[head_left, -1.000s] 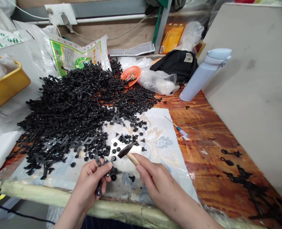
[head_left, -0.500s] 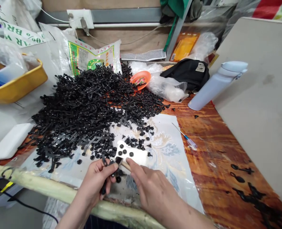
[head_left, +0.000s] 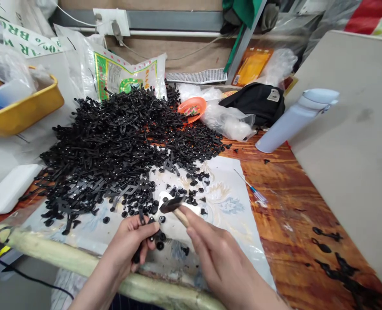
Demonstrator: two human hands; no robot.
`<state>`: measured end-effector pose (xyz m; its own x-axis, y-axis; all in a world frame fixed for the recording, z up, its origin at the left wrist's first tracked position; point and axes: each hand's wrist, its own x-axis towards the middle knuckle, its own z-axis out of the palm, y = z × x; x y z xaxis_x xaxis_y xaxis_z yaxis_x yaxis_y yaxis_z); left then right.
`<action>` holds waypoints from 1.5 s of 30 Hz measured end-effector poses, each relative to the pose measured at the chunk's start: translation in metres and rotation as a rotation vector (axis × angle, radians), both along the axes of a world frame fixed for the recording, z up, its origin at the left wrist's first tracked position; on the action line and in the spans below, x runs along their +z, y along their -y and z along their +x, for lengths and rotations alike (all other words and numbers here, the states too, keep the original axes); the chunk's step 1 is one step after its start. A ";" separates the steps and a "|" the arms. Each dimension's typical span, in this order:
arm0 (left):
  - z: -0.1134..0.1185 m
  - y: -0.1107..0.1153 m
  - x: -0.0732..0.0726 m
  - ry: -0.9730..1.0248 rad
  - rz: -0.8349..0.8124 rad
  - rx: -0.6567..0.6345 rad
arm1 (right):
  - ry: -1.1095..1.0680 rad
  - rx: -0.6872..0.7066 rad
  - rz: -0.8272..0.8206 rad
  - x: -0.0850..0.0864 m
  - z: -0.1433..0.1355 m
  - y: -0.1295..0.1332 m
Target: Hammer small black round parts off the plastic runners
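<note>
My left hand (head_left: 131, 241) is closed on a black plastic linkage piece (head_left: 152, 224) with round studs, its thumb pressed along the top. My right hand (head_left: 216, 254) grips the pale wooden handle of a small hammer (head_left: 180, 216). The dark hammer head, smeared by motion, hangs just above and to the right of the piece, apart from it. Beneath the hammer lies a white pad (head_left: 194, 209), partly hidden, with black round studs around it. A large heap of similar black linkage pieces (head_left: 119, 133) rises beyond my hands.
A screwdriver (head_left: 257, 193) lies to the right on the patterned sheet's edge (head_left: 245, 185). Further back stand an orange dish (head_left: 194, 104), a black bag (head_left: 258, 103) and a tilted light-blue bottle (head_left: 290, 125). Loose black parts (head_left: 342, 267) lie at right; a yellow bin (head_left: 26, 112) is at left.
The hammer head has risen off the held piece, up and to the right, uncovering a round stud. My left hand keeps the piece in nearly the same spot.
</note>
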<state>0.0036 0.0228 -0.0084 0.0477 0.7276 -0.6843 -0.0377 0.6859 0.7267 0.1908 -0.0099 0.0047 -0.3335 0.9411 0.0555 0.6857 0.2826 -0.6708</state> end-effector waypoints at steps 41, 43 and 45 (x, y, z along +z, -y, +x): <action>0.039 0.057 0.004 0.085 0.201 0.369 | -0.998 -0.364 -0.764 -0.007 0.001 -0.016; 0.036 0.053 0.005 0.094 0.165 0.391 | -0.873 -0.310 -0.757 -0.006 0.004 -0.025; 0.029 0.046 0.005 0.110 0.110 0.435 | -0.618 -0.285 -0.585 -0.006 0.005 -0.036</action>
<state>0.0327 -0.0233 -0.0035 -0.2102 0.7640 -0.6100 -0.3857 0.5086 0.7698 0.1955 0.0258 -0.0008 -0.1526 0.9178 -0.3666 0.1468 -0.3458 -0.9268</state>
